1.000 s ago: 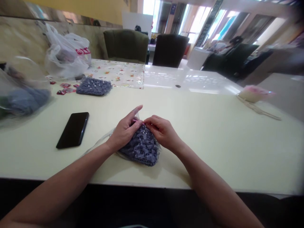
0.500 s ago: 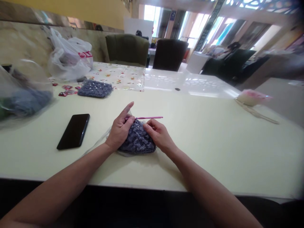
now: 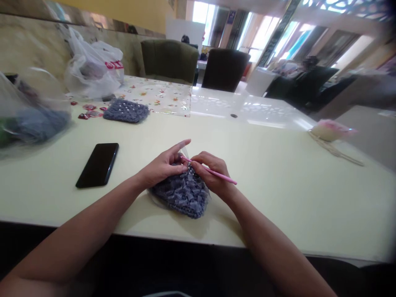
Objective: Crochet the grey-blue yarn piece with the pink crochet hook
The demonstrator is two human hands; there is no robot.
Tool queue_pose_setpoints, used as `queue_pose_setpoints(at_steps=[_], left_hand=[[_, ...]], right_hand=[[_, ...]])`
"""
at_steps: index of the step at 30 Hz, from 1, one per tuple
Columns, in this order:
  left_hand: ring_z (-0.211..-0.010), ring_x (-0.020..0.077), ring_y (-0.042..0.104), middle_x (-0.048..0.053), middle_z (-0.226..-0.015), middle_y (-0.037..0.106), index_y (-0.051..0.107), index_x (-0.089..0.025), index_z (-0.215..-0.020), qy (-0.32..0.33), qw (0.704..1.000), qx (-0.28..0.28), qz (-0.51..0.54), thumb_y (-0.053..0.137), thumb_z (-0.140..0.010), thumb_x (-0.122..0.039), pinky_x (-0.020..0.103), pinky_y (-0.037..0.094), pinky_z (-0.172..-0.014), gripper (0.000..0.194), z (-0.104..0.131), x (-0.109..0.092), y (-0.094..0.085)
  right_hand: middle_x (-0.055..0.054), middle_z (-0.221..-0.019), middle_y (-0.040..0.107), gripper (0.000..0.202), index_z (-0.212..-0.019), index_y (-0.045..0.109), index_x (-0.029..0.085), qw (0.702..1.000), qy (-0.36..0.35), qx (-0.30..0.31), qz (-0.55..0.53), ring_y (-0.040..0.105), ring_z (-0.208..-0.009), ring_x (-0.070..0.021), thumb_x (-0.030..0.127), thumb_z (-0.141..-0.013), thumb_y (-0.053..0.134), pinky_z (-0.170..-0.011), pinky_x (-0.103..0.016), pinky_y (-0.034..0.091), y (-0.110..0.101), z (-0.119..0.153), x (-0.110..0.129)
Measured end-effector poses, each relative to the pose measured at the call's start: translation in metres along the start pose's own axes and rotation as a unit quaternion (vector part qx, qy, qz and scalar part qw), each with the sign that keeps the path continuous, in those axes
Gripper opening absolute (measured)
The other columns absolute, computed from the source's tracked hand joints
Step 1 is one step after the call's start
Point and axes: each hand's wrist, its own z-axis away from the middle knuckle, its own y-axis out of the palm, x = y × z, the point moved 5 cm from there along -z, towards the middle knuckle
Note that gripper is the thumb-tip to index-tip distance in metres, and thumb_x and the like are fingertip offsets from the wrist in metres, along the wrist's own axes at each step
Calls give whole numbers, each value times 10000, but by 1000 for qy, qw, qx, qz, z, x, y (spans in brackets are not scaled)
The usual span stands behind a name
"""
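My left hand (image 3: pixel 165 167) pinches the top edge of a blue-grey crocheted piece (image 3: pixel 185 194), its index finger stretched up with a sheer strand of yarn (image 3: pixel 185 151) running over it. My right hand (image 3: pixel 213 171) is closed on a pink crochet hook (image 3: pixel 222 177), whose tip reaches the top of the piece by the left fingers. The hook's back end sticks out to the right past the hand. Ruffled texture and small pale dots show on the crocheted piece, and its lower corner hangs close to the tabletop.
A black phone (image 3: pixel 98 165) lies left of my hands. Behind it are another crocheted piece (image 3: pixel 126 110), red wrappers (image 3: pixel 89 114) and a white plastic bag (image 3: pixel 93 70). A clear bag of yarn (image 3: pixel 40 123) stands far left, a pink-topped item with a cord (image 3: pixel 331 129) at right.
My right hand has gone from the piece's right edge to gripping the hook, which now slants down to the right. The crocheted piece has turned, its corner pointing lower.
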Motion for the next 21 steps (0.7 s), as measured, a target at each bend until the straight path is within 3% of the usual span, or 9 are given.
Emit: queue_pose_setpoints(at_steps=[3,12,21], left_hand=[[-882,140,547,2,-904,600,306,-199,-1554,-18,1000,17,-12,754,-723,-167,278,414,-835,945,1,-3,-4],[-839,140,554,2,-872,614,400,-145,-1497,-28,994,49,-92,689,-702,-146,287,400,-799,846,0,-7,-12],[-810,135,563,-8,-846,590,437,-128,-1472,-4,989,-8,-148,631,-701,-146,291,421,-797,795,-2,-5,-14]], right_hand=[[-21,-808,667,186,-860,704,177,999,23,18,-43,592,-724,-110,268,-950,570,-665,-249,458,-4,-2,-2],[-67,-920,702,229,-935,725,159,981,4,178,-80,645,-835,-138,301,-973,550,-752,-288,507,-11,-5,-6],[-62,-947,716,243,-984,716,158,983,-9,183,-13,648,-835,-125,259,-991,495,-761,-274,500,-8,-4,-4]])
